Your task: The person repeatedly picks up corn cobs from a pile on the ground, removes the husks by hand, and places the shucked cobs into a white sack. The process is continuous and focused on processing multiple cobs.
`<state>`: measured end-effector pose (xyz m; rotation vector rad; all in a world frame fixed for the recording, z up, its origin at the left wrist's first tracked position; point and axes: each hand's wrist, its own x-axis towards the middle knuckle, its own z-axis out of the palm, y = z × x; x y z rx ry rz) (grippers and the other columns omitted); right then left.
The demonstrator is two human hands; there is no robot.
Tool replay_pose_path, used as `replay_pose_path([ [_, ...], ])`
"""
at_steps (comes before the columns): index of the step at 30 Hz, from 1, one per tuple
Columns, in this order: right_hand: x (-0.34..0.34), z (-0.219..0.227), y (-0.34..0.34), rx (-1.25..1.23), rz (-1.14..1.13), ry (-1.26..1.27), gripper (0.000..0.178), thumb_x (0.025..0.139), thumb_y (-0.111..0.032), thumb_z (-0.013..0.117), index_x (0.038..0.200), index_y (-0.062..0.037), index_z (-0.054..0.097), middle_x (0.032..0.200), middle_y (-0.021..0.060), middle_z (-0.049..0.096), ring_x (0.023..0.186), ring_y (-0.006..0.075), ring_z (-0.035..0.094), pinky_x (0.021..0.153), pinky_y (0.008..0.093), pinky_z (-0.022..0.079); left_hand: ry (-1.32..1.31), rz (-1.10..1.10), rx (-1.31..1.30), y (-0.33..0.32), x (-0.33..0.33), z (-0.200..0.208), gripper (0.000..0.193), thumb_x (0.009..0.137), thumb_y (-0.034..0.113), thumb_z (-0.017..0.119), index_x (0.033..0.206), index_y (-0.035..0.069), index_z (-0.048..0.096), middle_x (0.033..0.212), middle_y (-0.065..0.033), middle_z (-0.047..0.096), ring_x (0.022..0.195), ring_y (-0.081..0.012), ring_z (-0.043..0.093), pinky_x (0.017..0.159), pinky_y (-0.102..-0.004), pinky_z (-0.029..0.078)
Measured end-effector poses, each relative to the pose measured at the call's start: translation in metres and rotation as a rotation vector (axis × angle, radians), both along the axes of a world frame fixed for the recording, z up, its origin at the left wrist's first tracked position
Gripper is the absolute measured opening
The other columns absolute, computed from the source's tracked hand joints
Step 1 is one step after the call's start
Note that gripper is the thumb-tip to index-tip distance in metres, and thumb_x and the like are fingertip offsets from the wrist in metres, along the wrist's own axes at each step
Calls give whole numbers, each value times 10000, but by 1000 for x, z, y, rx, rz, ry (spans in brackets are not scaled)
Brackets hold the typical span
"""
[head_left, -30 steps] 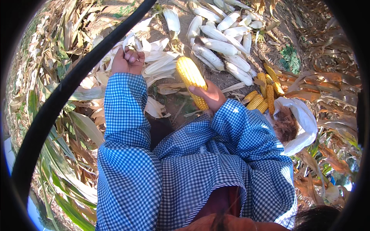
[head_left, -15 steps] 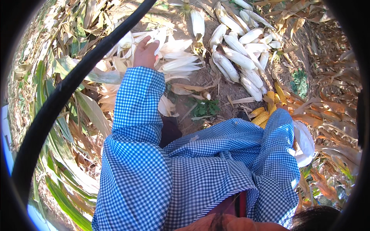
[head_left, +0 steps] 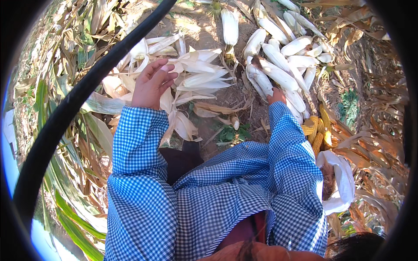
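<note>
My left hand (head_left: 153,85) is raised over loose pale corn husks (head_left: 202,80), its fingers spread and holding nothing. My right hand (head_left: 277,96) reaches to the near end of a white-husked ear of corn (head_left: 260,79) at the edge of a pile. The sleeve hides much of this hand, and whether its fingers have closed round the ear does not show. More husk-covered ears (head_left: 278,74) lie heaped beyond it. Several bare yellow corn cobs (head_left: 320,126) rest on the ground to the right of my right forearm.
A white bag (head_left: 342,182) sits by my right elbow. One husked ear (head_left: 230,28) lies apart, left of the pile. Dry corn stalks and leaves (head_left: 374,139) line the right side; more leaves (head_left: 74,143) cover the left. A black cable-like strip (head_left: 82,91) crosses the view at left.
My right hand, hidden by the sleeve near the yellow cobs before, has moved forward and left to the husked pile. My left hand has drawn back slightly toward me, fingers still apart.
</note>
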<state>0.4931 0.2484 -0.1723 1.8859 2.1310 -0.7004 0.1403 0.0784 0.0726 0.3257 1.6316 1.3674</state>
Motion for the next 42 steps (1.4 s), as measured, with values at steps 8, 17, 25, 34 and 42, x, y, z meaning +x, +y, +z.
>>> replay_pose_path([
  [8,-29,-16,15,-120,20,-192,738,736,-288,708,1337,-60,345,1273,232,444,1155,368,472,991,422,390,43,6,-106,1,-10,-13,246,925,157,506,1149,57,528,1011,-77,627,918,-179,621,845,-307,493],
  [17,-37,-6,-5,-68,-94,-229,564,733,-292,702,1185,-51,464,1209,204,487,1114,362,502,941,425,424,116,-118,-69,1,0,-13,259,914,163,530,1136,29,534,970,-86,634,900,-182,625,851,-294,486],
  [25,-5,-26,-3,-214,-151,-63,650,741,-249,669,1273,-13,379,1187,251,530,1120,345,529,967,398,418,138,-202,8,-8,23,7,263,903,108,549,1119,-39,517,939,-118,628,883,-175,615,827,-295,501],
  [34,-4,-27,2,-128,-69,-46,720,677,-228,728,1288,-25,406,1304,236,425,1193,371,446,1024,402,367,129,-337,92,-27,49,8,289,899,97,560,1153,-23,493,957,-76,606,890,-144,588,817,-266,476],
  [42,-36,-20,-7,-122,-81,-232,617,725,-339,705,1227,-85,454,1226,163,470,1175,333,455,1010,444,357,235,-369,-88,-29,27,-4,309,892,130,585,1154,-12,502,959,-67,609,904,-139,581,828,-264,468],
])
